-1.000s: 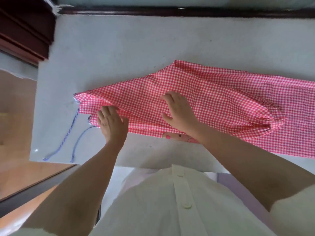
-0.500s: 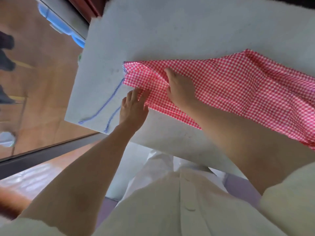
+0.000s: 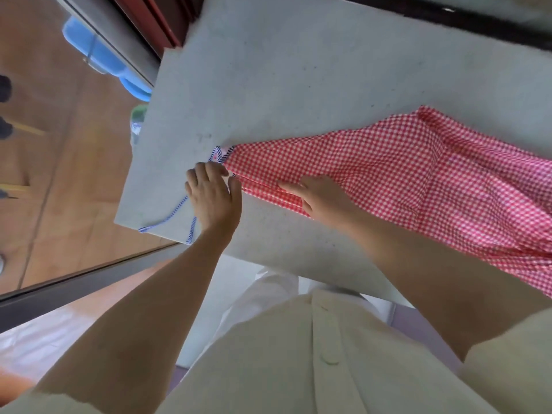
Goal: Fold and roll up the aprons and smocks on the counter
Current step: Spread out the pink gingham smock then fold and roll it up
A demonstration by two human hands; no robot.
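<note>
A red-and-white gingham smock (image 3: 397,171) lies folded lengthwise on the pale grey counter (image 3: 298,70), running from its narrow left end out past the right edge of view. Blue-and-white striped ties (image 3: 167,221) trail from that left end toward the counter's near-left corner. My left hand (image 3: 213,195) lies at the narrow end, fingers curled over the cloth's tip and the ties. My right hand (image 3: 321,197) lies flat on the near edge of the smock, fingers straight and pointing left.
The counter's left edge (image 3: 134,162) drops to a wooden floor. A blue object (image 3: 98,55) sits beyond a dark red frame (image 3: 155,22) at the upper left. A dark ledge (image 3: 478,22) borders the counter's far side. My white shirt fills the bottom of view.
The view has swung left and tilted. My left hand has moved from under the near edge up to the smock's narrow tip. My right hand has slid toward the near edge.
</note>
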